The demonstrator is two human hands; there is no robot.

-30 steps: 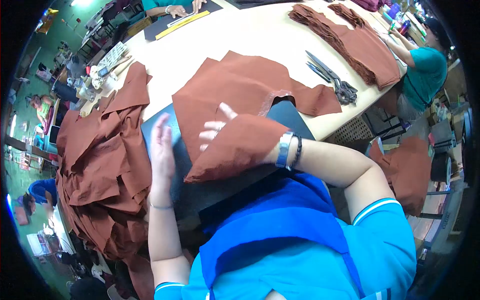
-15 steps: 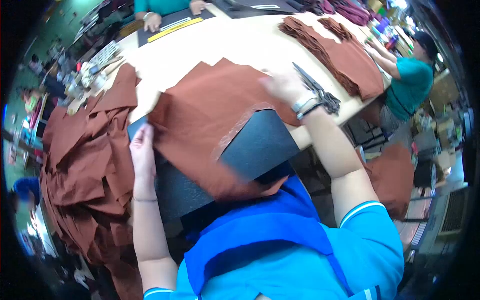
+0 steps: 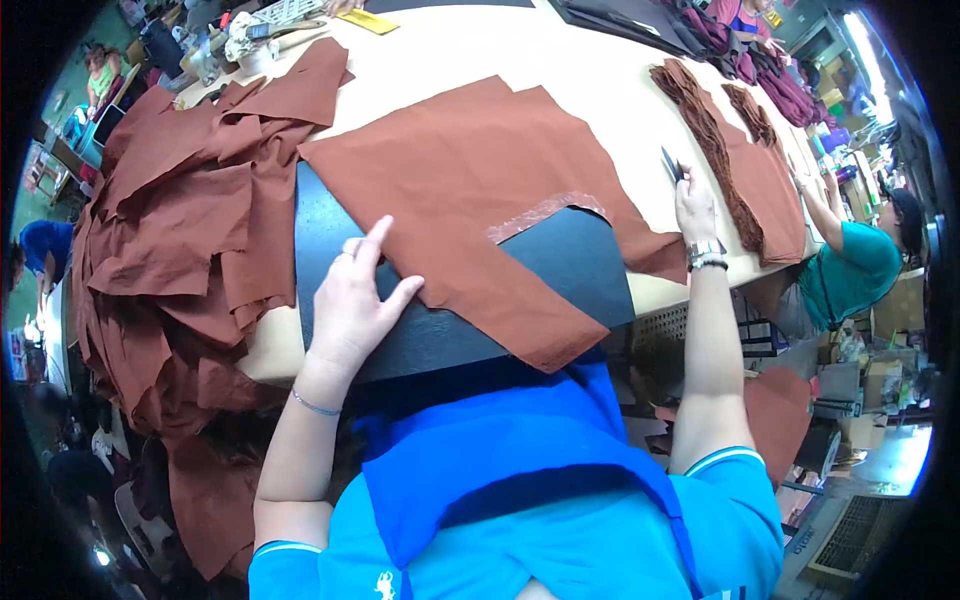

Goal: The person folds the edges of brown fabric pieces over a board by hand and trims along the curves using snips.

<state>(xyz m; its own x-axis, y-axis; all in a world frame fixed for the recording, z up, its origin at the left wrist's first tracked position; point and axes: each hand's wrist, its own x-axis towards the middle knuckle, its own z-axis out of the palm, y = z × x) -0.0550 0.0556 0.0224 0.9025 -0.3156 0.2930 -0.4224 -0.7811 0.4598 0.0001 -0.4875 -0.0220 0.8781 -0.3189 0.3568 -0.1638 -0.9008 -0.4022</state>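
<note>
- Left hand (image 3: pixel 355 300): thumb and forefinger spread wide, tips at the near-left edge of the brown cloth (image 3: pixel 470 190), gripping nothing visible.
- Right hand (image 3: pixel 697 212): fingers closed around scissors (image 3: pixel 673 166); only the blades show, the handles hidden in the fist.
- The cloth lies across a dark board (image 3: pixel 590 265), partly covering it, and the pale table (image 3: pixel 450 45).
- Brown pile (image 3: pixel 180 235) at left, folded stack (image 3: pixel 775 190) at right.
- Room edges dim, warped; a far hand is cut off at the top.
</note>
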